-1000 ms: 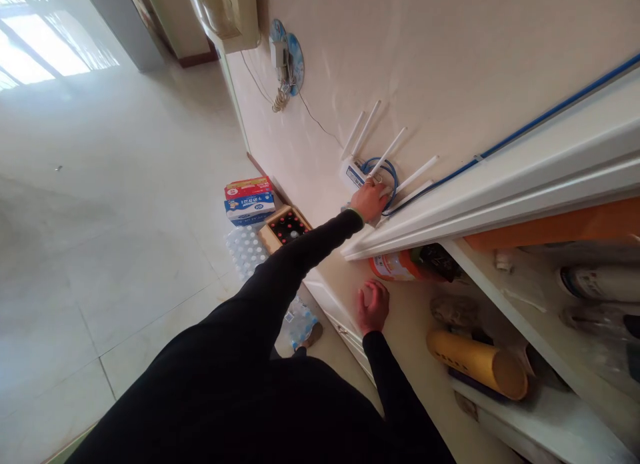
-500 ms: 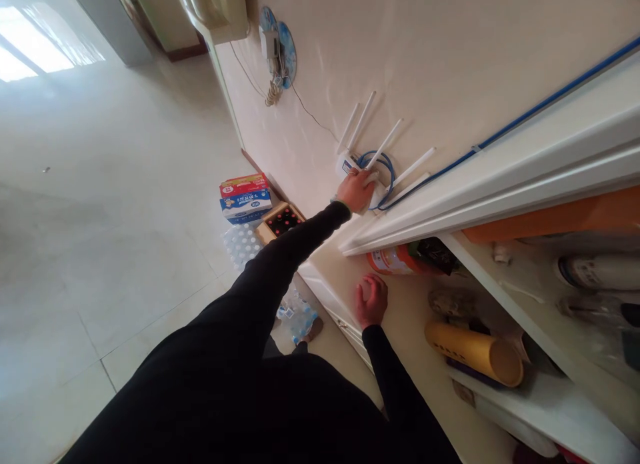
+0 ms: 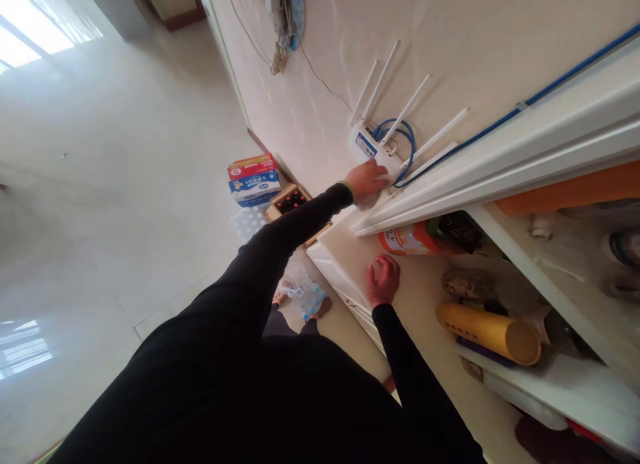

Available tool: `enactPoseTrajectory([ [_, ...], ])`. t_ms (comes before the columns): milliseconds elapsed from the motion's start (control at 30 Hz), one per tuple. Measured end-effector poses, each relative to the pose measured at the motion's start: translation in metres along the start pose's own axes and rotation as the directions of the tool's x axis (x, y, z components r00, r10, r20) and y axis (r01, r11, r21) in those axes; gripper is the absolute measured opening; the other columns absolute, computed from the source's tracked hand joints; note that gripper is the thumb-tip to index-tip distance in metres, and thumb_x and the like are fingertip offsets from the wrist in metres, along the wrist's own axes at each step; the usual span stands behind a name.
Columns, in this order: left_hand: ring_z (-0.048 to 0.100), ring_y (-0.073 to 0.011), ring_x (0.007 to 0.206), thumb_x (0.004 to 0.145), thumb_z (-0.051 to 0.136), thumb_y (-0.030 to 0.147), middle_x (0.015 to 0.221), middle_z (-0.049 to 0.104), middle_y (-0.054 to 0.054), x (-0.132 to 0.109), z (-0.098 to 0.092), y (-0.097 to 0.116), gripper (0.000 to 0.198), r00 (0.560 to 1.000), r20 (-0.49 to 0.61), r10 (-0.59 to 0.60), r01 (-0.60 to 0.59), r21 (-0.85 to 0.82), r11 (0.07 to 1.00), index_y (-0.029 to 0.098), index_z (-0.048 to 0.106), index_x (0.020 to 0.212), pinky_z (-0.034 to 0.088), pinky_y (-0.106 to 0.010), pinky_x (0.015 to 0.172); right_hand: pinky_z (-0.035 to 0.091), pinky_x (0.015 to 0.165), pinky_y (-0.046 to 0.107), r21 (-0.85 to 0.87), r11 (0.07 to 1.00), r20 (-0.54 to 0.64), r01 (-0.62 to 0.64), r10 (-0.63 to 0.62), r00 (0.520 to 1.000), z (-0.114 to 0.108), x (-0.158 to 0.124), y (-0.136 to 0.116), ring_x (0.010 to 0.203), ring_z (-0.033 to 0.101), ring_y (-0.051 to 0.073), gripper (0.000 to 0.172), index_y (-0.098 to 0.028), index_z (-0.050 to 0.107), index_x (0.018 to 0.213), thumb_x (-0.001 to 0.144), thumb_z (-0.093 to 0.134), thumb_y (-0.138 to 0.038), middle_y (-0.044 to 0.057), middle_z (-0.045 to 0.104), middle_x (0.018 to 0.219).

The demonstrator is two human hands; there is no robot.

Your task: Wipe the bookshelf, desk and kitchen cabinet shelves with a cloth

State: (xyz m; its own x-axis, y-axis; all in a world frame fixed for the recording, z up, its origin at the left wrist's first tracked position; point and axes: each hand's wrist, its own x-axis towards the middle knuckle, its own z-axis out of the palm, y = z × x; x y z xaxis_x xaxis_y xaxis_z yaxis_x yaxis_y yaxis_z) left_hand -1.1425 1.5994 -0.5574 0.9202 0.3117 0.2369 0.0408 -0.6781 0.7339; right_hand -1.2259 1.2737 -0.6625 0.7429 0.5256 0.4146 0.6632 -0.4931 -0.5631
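My left hand point(image 3: 367, 182) is at the lower edge of a white router point(image 3: 363, 143) with several upright antennas, close to the wall. Its fingers are curled down, and something pale shows beneath them that I cannot make out. A blue cable point(image 3: 412, 147) loops behind the router. My right hand point(image 3: 384, 281) rests on the cream cabinet top point(image 3: 345, 244), fingers loosely bent and apart, holding nothing. Just beyond it, an orange-labelled container point(image 3: 407, 239) lies at the shelf opening.
A yellow cylinder point(image 3: 487, 332) and other items sit on the shelves at right. On the floor at left stand a blue-and-white carton point(image 3: 255, 186), a crate of bottles point(image 3: 291, 201) and wrapped water bottles point(image 3: 249, 223). More plastic bottles point(image 3: 311, 297) lie near my feet. Cords hang from a wall socket.
My left hand has moved from the router's body, near its antennas, down to its lower edge, uncovering the label and ports. My right hand stays on the cabinet top. The view has shifted.
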Motion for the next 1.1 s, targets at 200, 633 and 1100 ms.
enactPoseTrajectory([
  [200,0.073,-0.0252,0.120,0.098,0.062,0.026,0.119,0.081,-0.009,-0.105,-0.029,-0.026,0.027,0.921,-0.113,-0.373,0.328,-0.295,0.897,0.022,0.082,0.116,0.055,-0.039,0.113,0.051,0.113,0.053,0.016,1.000,0.016,-0.027,0.027,1.000,0.001,0.000,0.000,0.123,0.064,0.032,0.029,-0.022,0.069,0.114,0.100,0.059,-0.045,0.017,0.070,0.127],
  [633,0.077,-0.0231,0.108,0.097,0.064,0.025,0.124,0.079,-0.009,-0.272,0.009,0.068,0.059,0.942,0.208,-0.263,0.330,-0.446,0.832,0.022,0.063,0.155,0.065,-0.036,0.097,0.061,0.081,0.039,0.452,0.690,0.441,-0.566,0.378,0.814,-0.017,-0.034,-0.096,0.092,0.072,0.026,0.055,-0.018,0.071,0.122,0.090,0.069,-0.063,0.009,0.079,0.108],
  [1100,0.072,-0.0276,0.125,0.108,0.055,0.035,0.128,0.077,-0.011,-0.285,-0.022,0.063,0.044,0.885,0.366,0.288,-0.308,-0.004,0.952,0.034,0.071,0.149,0.060,-0.048,0.115,0.042,0.124,0.062,-0.014,0.987,0.333,0.159,-0.146,0.932,-0.088,-0.010,-0.052,0.143,0.061,0.036,0.017,-0.024,0.072,0.100,0.095,0.069,-0.040,0.013,0.075,0.141],
])
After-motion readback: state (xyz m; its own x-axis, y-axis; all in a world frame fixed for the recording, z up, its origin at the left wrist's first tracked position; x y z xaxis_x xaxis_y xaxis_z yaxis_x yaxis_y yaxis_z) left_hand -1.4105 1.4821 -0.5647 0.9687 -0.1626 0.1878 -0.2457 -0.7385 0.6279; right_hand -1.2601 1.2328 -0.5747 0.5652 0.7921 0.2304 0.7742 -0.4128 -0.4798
